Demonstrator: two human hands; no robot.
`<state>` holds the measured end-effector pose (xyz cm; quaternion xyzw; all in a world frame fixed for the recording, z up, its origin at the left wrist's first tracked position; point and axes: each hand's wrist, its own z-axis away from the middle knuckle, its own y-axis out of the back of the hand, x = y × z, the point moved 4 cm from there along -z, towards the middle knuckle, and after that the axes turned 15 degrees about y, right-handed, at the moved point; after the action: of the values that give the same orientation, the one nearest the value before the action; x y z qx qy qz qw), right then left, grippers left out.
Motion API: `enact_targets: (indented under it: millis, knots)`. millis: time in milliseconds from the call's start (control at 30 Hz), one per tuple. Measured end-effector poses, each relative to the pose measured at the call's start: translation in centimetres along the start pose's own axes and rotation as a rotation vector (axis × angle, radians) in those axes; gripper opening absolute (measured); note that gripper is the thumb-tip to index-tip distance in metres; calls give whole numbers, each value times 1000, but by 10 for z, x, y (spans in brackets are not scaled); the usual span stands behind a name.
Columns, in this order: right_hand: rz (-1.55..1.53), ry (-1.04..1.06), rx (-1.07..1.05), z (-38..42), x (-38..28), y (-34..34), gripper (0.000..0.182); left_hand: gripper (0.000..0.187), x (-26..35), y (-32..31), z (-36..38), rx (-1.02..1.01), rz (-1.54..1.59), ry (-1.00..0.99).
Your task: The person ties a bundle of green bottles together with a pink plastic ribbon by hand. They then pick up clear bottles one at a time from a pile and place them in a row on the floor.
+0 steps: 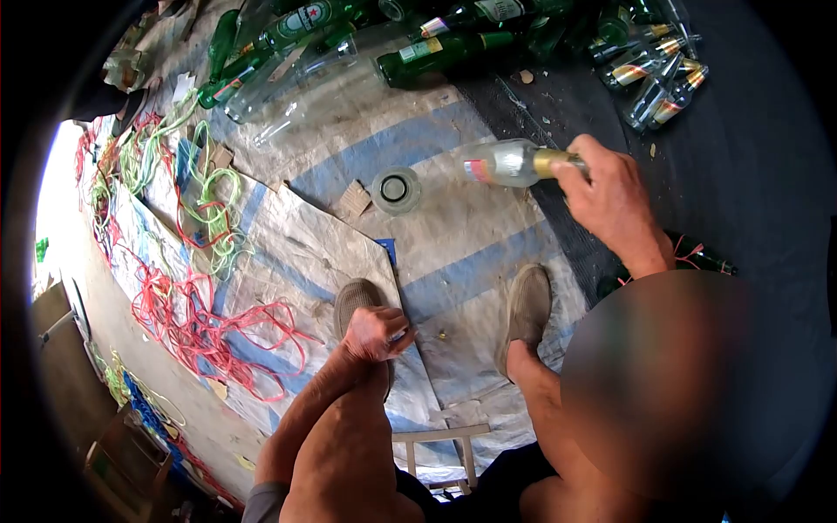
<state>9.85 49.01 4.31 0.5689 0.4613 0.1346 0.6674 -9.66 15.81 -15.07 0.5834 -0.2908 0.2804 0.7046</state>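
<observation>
My right hand (610, 196) is closed around the gold-wrapped neck of a clear glass bottle (510, 164), which lies tilted nearly sideways over the tarp, its base pointing left. To the left of that base stands a clear glass container (410, 206), seen from above with a dark round ring at its middle. By my left knee, my left hand (379, 334) has its fingers curled in; I cannot tell what, if anything, is inside them. A scrap of cardboard (355, 199) lies beside the standing container.
Green and clear bottles (445, 57) lie piled along the back. Several small gold-necked bottles (667, 100) lie at the back right. Tangled red string (200, 322) and green string (214, 192) spread over the left. My shoes (528, 305) rest on the striped tarp (475, 261).
</observation>
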Motion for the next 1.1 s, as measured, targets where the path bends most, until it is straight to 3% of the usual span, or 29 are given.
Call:
enact_targets:
  millis: [300,433,1100]
  knots:
    - [15,233,-33,-20,-50,-34,24,25,-4,-1,2,-2,18,8]
    - [42,250,-42,-27,-58,-39,25,31,-3,0,3,-8,-12,14]
    - [62,293,-42,-38,-76,-54,24,25,-4,-2,5,4,19,7]
